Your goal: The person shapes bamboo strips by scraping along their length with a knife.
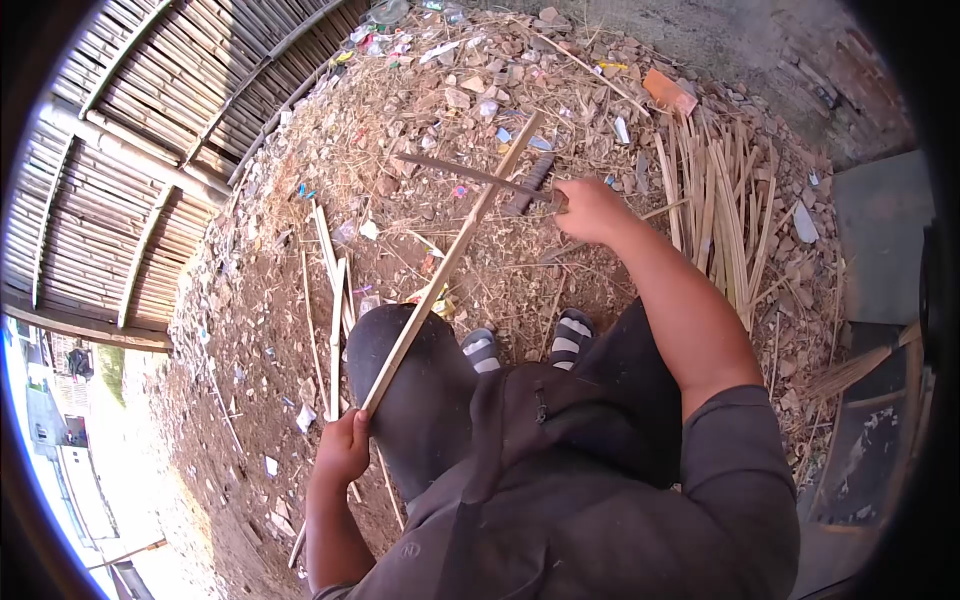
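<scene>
- The left hand (343,447) is clenching the near end of a long bamboo strip (450,262), which is slanting up and away across the left knee.
- The right hand (590,210) is gripping the handle of a knife (470,172), its blade lying across the strip's far part.
- A pile of split bamboo sticks (725,210) is lying just right of the right hand, on littered ground (280,330).

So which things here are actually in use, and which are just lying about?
In use:
- left hand gripping the long bamboo strip
- right hand holding the knife against it

Lying about:
- bundle of split strips
- loose slats
- orange brick piece
- woven bamboo wall
</scene>
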Available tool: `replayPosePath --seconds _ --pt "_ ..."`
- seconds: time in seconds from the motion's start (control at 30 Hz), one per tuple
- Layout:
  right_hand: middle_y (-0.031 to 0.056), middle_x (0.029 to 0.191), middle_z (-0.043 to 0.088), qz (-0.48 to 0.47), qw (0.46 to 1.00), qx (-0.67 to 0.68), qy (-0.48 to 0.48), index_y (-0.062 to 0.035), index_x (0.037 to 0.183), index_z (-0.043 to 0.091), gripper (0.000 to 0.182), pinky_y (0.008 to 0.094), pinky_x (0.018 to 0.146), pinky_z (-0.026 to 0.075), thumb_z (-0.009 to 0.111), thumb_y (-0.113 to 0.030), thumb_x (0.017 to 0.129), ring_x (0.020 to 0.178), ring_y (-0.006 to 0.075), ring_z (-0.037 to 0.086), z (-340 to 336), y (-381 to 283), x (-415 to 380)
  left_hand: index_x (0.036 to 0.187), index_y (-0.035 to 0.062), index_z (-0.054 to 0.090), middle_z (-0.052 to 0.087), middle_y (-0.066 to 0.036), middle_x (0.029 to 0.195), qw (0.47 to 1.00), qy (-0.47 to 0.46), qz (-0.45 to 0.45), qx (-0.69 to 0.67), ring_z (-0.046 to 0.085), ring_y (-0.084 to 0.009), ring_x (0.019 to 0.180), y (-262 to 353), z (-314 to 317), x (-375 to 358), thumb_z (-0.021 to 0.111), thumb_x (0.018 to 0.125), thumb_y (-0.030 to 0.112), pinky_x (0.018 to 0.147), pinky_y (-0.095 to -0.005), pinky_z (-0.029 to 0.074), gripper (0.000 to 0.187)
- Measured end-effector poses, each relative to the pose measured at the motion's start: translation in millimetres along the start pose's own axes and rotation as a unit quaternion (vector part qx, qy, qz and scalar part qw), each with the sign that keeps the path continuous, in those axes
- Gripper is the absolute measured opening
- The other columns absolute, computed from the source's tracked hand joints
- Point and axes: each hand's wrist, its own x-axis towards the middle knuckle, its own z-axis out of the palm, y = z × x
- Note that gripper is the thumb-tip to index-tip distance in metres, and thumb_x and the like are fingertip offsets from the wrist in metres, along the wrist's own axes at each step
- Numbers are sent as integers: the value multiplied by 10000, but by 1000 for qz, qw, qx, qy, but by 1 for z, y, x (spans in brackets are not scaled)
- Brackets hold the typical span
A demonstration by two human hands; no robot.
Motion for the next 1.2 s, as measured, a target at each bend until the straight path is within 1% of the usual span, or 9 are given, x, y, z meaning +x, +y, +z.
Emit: replayPosePath --seconds 0.27,0.37,0.5,0.57,0.7,0.8,0.93,1.07,1.2 --pt "189 821 692 -143 979 -141 -25 -85 1033 682 296 499 735 537 703 -197 759 831 393 692 3 -42 -35 858 4 601 633 -239 714 997 28 37 59 633 -470 715 -10 7 6 413 1078 369 652 -523 484 466" --pt "196 828 694 -9 1000 9 21 -58 1029 677 299 483 722 534 682 -185 758 830 394 691 -7 7 -7 839 10 596 633 -242 715 997 38 34 66 629 -481 722 -17 8 2 410 1077 362 645 -538 479 464" --pt "200 818 688 12 998 14 61 -43 1020 675 293 484 713 529 675 -179 760 810 400 683 -9 24 -6 852 -5 624 649 -197 710 1000 2 0 10 657 -401 702 -6 -5 3 404 1084 421 660 -473 501 533" --pt "197 845 699 -38 998 -40 19 -56 1024 677 286 487 765 544 675 -185 768 854 393 690 -1 -7 -19 868 -23 643 659 -160 715 999 -29 -36 -19 665 -329 703 -4 -8 4 396 1086 464 679 -420 507 588" --pt "188 904 716 -121 974 -170 -89 -81 1065 687 320 498 805 553 696 -209 771 910 388 695 -4 -52 -33 844 -30 625 646 -200 703 1000 -14 5 -16 661 -368 691 -6 -2 7 392 1090 435 666 -441 505 576" --pt "186 835 698 -35 999 -15 31 -44 1071 682 340 472 749 558 729 -214 780 834 375 702 7 16 3 835 -30 617 639 -213 696 999 26 5 25 657 -390 682 -3 6 3 391 1091 429 655 -452 505 572" --pt "194 942 715 6 995 -14 99 -96 1157 692 395 473 816 565 726 -236 790 926 369 703 9 36 13 834 -30 604 615 -197 664 1000 19 11 -5 633 -377 640 -5 -1 2 390 1092 436 630 -464 486 574" --pt "179 909 712 -71 995 -72 -11 -116 1148 686 357 463 789 562 732 -257 824 865 358 706 4 -17 -21 795 -4 556 547 -81 649 998 -31 -11 -50 525 -183 613 -12 1 6 344 1096 498 594 -369 433 622" --pt "185 906 710 -103 987 -114 -47 -84 1029 684 281 474 775 553 723 -245 802 868 360 698 -1 -33 -25 791 4 552 537 -51 650 999 -22 -4 -46 517 -160 619 -15 5 10 350 1097 492 589 -354 428 610"
